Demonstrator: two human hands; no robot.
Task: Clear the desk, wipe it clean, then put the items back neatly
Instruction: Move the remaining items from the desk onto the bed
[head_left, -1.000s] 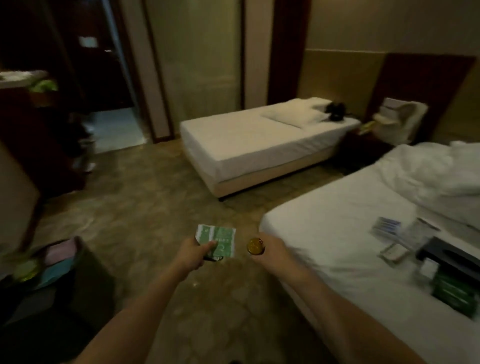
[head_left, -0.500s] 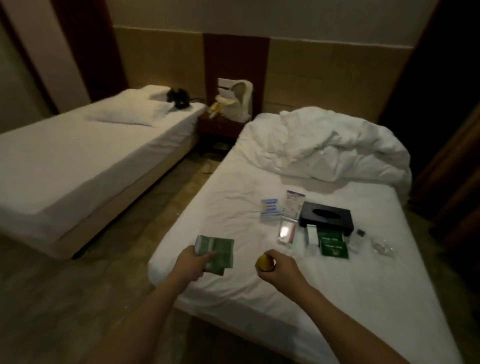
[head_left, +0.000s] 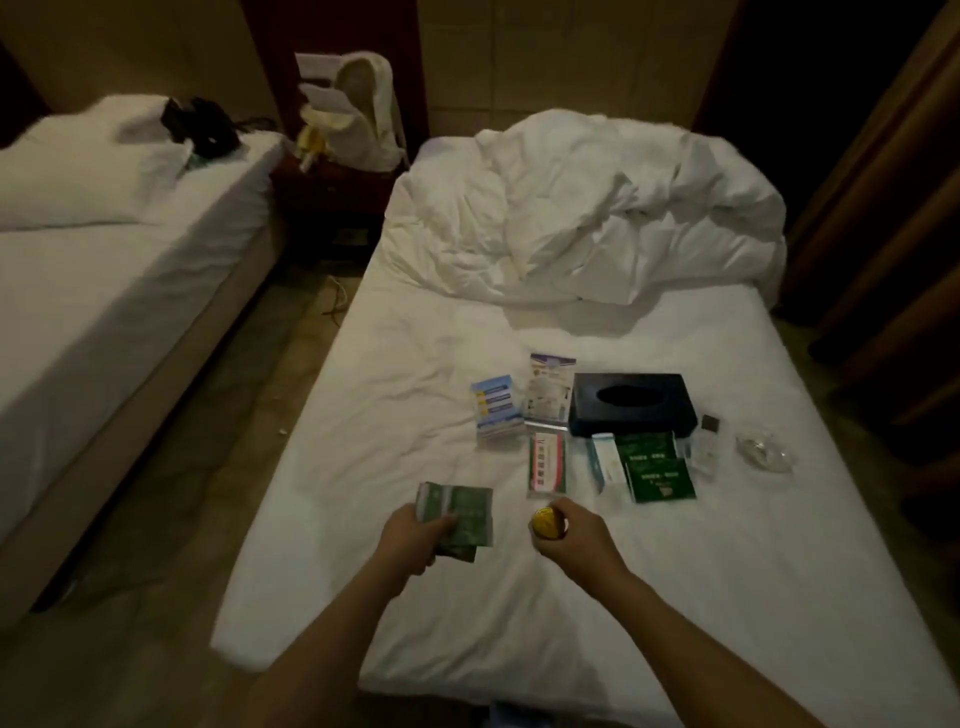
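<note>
My left hand (head_left: 410, 540) pinches a few green sachets (head_left: 462, 512) over the near part of the white bed (head_left: 395, 415). My right hand (head_left: 576, 535) grips a small container with a yellow lid (head_left: 545, 521). Further up the sheet lie desk items in a cluster: a black tissue box (head_left: 631, 402), green packets (head_left: 657, 470), a blue-and-white leaflet (head_left: 497, 410), a clear-wrapped card (head_left: 547, 462), a white box (head_left: 605, 462) and a clear ashtray (head_left: 763, 452).
A crumpled white duvet (head_left: 597, 223) fills the bed's far end. A second bed (head_left: 104, 291) stands at the left across a strip of floor. Between the beds is a dark nightstand (head_left: 327, 192) with a cream backpack (head_left: 363, 124). Brown curtains (head_left: 883, 208) hang at the right.
My view has swung from the room and the far bed round to the near bed. Both hands, still holding the sachets and the yellow-lidded container, now hover over its sheet near the laid-out items.
</note>
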